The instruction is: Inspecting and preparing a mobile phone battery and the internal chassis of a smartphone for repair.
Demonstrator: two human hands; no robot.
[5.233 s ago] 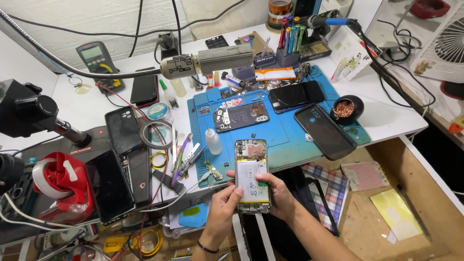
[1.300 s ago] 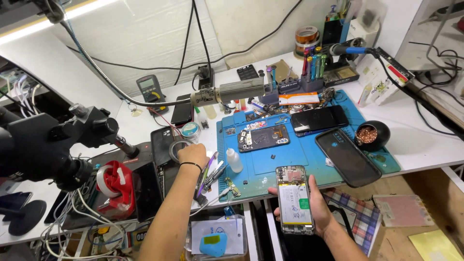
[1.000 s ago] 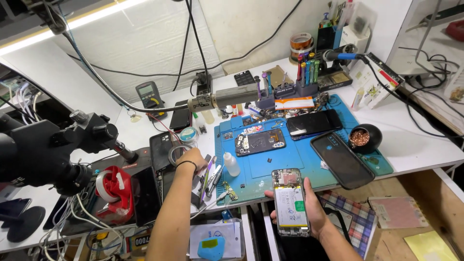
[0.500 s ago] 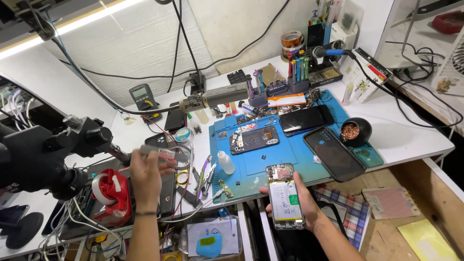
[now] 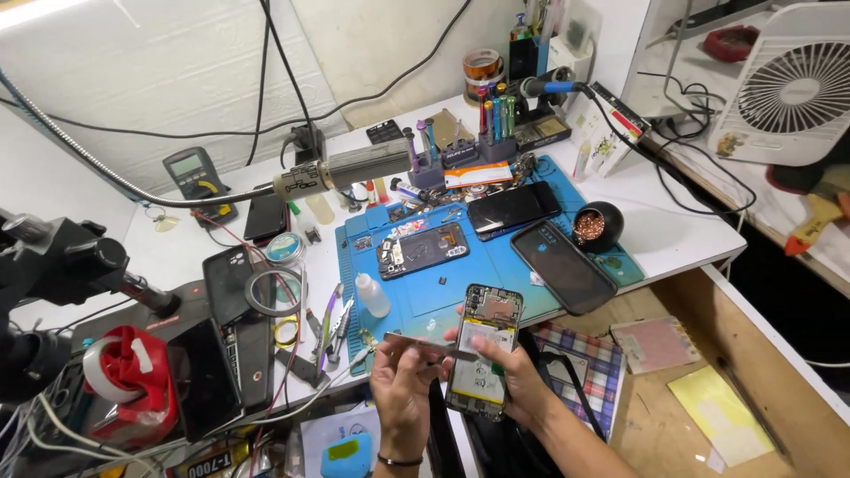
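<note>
While the right hand cradles an opened smartphone w/ exposed yellow-white battery from beneath, just off the blue work mat's front edge, the left hand pinches thin metal tweezers, tips touching the phone's left edge.

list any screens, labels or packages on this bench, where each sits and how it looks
Grey multimeter with pale rectangular screen: back left, by the wall.
Black glossy phone screen: blue mat, back right.
Dark phone panel: mat's right edge.
White label on grey nozzle: above the mat.
</note>
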